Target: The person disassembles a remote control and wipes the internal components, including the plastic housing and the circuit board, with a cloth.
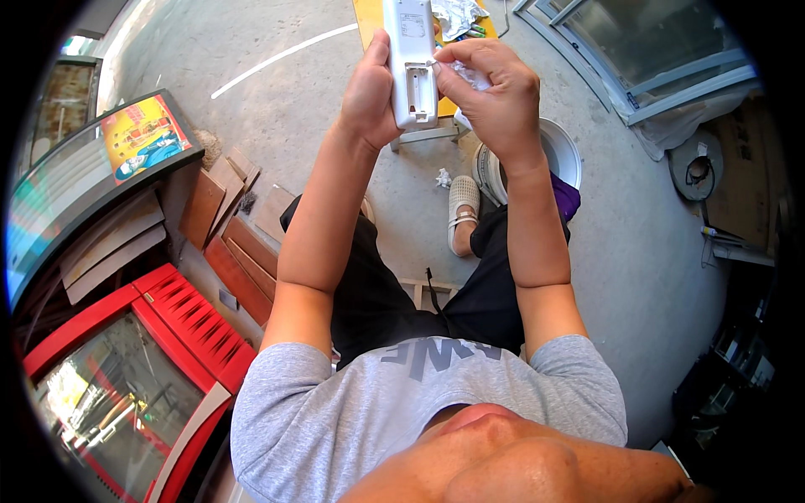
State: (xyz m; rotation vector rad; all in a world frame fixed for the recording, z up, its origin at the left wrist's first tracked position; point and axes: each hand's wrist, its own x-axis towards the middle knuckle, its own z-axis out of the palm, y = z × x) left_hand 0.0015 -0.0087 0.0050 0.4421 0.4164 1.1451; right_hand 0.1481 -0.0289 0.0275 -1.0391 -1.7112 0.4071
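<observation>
A white remote control (412, 38) is held upright, back up, with its battery compartment open and no batteries visible in it. My left hand (366, 101) grips its left side, fingers wrapped behind. My right hand (495, 101) has thumb and index finger pinched at the compartment's upper right edge; what lies between them is unclear, and white crumpled material shows behind those fingers. Beyond them a yellow table (368, 17) carries crumpled white paper (453, 17) and several small batteries (476, 32), partly hidden by the remote and hand.
A bucket (563, 142) with purple cloth (563, 198) stands by my right leg. Leftward lie wooden boards (201, 201), a glass-fronted case (75, 201) and a red cabinet (193, 318). Metal-framed glass panels (637, 50) and cardboard (750, 168) are at right; paper scrap (444, 178) lies between my feet.
</observation>
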